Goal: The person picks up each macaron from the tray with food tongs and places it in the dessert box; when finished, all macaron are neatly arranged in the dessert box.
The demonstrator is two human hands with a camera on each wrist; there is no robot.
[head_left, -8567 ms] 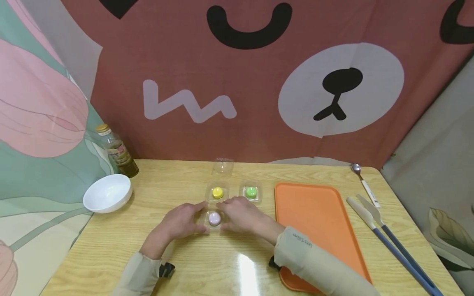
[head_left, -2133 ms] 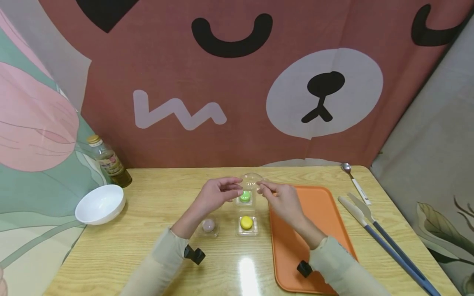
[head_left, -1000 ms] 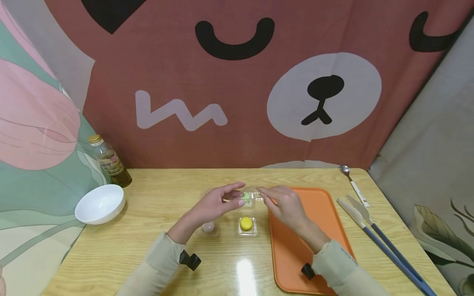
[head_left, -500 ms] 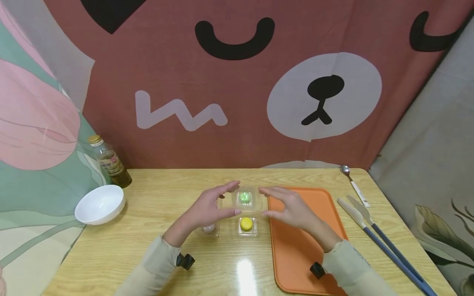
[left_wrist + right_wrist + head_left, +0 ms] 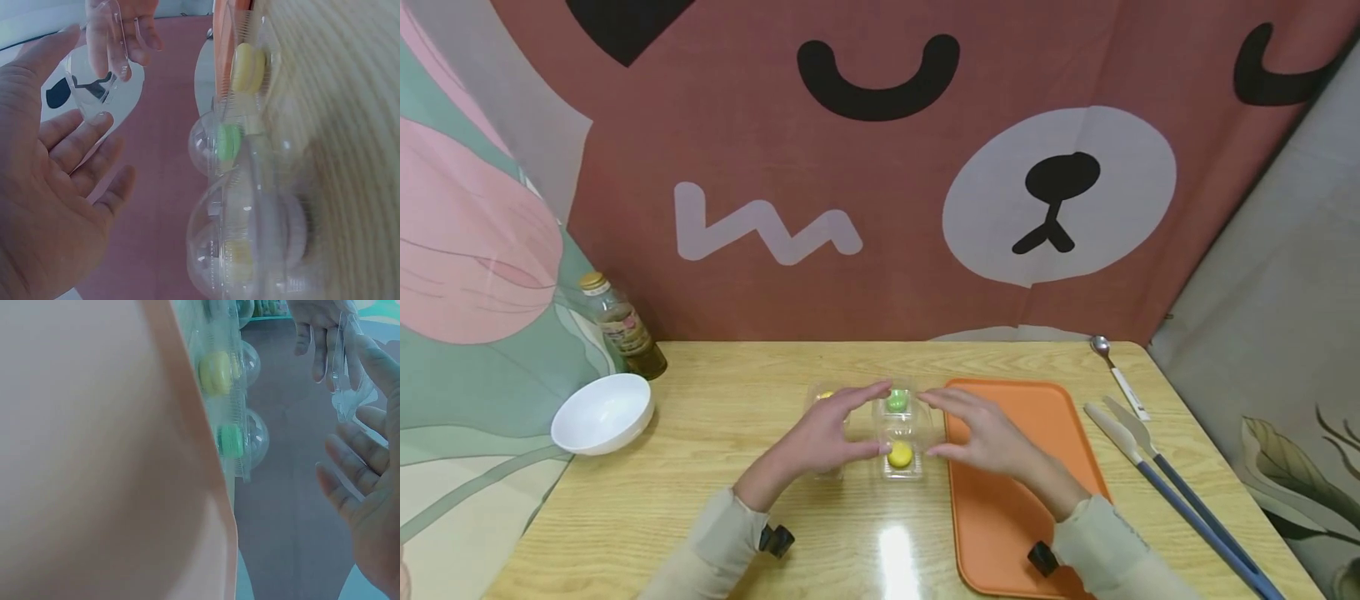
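Observation:
A clear plastic dome lid (image 5: 906,427) is held level between my two hands, above a yellow macaron (image 5: 899,455) in a clear plastic tray. The left hand (image 5: 811,432) grips the lid's left side, thumb at the near edge and fingers at the far edge. On the opposite side, the right hand (image 5: 996,432) holds it the same way. Behind sits a green macaron (image 5: 897,402) in its case, with a dome over it in the wrist views. A lilac macaron (image 5: 294,231) in a domed case is hidden under my left hand in the head view.
Another yellow macaron (image 5: 826,395) in a case shows partly behind my left hand. An orange tray (image 5: 1022,517) lies under the right forearm. Farther right are a spoon (image 5: 1120,375) and two long-handled knives (image 5: 1187,500). A white bowl (image 5: 602,414) and a bottle (image 5: 625,327) stand left.
The lid, earlier tilted over the green macaron, has been turned level and moved nearer, over the yellow one. Over the longer span, the macaron cases have been rearranged.

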